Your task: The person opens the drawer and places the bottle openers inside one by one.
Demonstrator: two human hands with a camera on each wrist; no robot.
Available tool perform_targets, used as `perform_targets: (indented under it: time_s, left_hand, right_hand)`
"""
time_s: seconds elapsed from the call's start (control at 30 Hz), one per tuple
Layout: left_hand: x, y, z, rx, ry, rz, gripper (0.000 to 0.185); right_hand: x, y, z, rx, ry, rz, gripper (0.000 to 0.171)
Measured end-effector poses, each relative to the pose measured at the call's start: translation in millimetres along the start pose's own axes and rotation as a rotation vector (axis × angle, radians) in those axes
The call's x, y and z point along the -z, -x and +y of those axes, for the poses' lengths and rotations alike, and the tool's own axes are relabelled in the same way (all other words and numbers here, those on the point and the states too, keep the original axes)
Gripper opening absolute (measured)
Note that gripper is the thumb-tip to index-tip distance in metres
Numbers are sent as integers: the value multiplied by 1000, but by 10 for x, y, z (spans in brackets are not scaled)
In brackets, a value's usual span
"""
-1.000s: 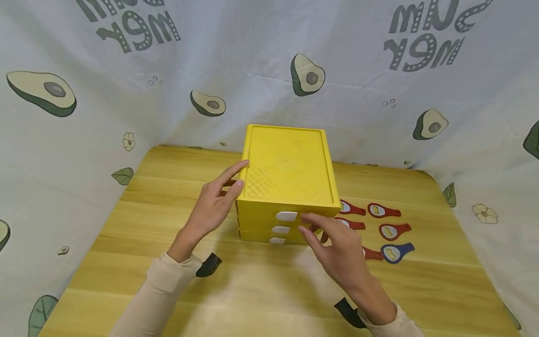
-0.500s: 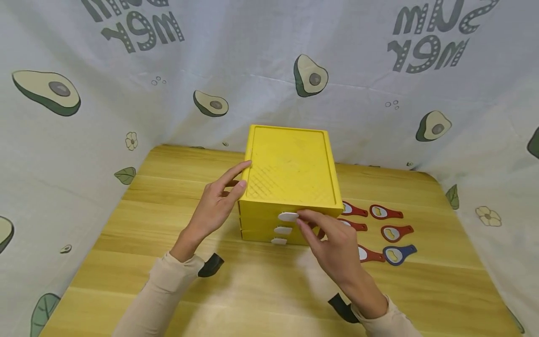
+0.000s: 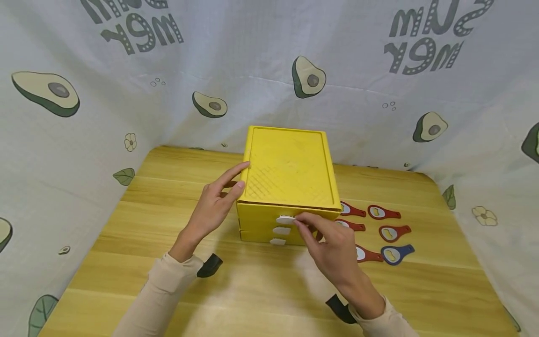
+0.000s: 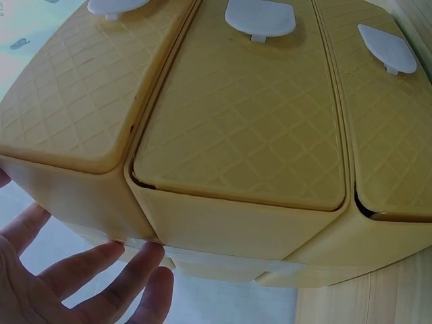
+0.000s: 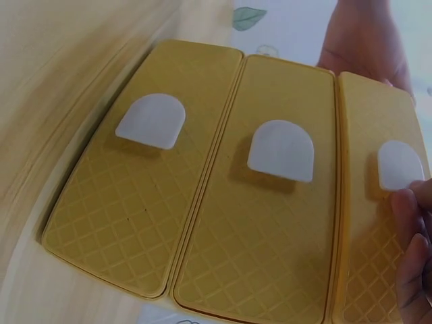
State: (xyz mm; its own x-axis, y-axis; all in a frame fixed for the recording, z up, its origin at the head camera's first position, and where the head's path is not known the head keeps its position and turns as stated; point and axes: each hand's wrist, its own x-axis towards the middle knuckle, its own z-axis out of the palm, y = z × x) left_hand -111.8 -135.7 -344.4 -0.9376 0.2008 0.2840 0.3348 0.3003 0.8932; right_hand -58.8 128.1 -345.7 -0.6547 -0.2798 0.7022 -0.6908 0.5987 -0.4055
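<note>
A yellow three-drawer box point(image 3: 290, 173) stands mid-table, its drawers stacked, each with a white tab handle. My left hand point(image 3: 240, 175) rests with straight fingers against the box's upper left corner; in the left wrist view its fingertips point(image 4: 135, 260) touch the box's edge point(image 4: 236, 121). My right hand point(image 3: 300, 221) pinches the right end of the top drawer's handle point(image 3: 284, 219) between thumb and forefinger. The right wrist view shows those fingers point(image 5: 410, 216) beside that handle point(image 5: 398, 164). The middle handle point(image 3: 281, 230) and the bottom handle point(image 3: 278, 241) are untouched. All drawers look closed.
Several red key tags point(image 3: 383, 212) and one blue tag point(image 3: 396, 253) lie on the wooden table point(image 3: 126, 224) right of the box, some hidden behind my right hand. Avocado-print cloth point(image 3: 84, 117) walls in the left, back and right sides.
My right hand has moved left and up from beside the box's front to the top drawer's handle and pinched it. The left hand and the box have stayed put.
</note>
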Motion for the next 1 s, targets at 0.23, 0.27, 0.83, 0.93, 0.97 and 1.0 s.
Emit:
perform_targets:
  time_s: [0.23,0.27,0.83,0.93,0.97,1.0]
  left_hand:
    - [8,5,-22,0,7,1,42]
    - [9,4,-24,-3,8,2,42]
    - [24,7,-37,0,13,-21,42]
    - [32,-12,-39,-10,4,-21,42]
    - [34,-18,-38,-11,2,-19,42]
    - [37,-24,-37,-14,-1,-17,42]
  right_hand:
    - [11,79,-29,20,-6,8,19]
    - [15,87,-34,22,-9,7,20]
    - [100,200,-196,66,8,22,30]
    - [104,204,-219,83,6,34,28]
    - [107,206,-227,87,7,35,27]
    - [110,209,-234,92,7,37,26]
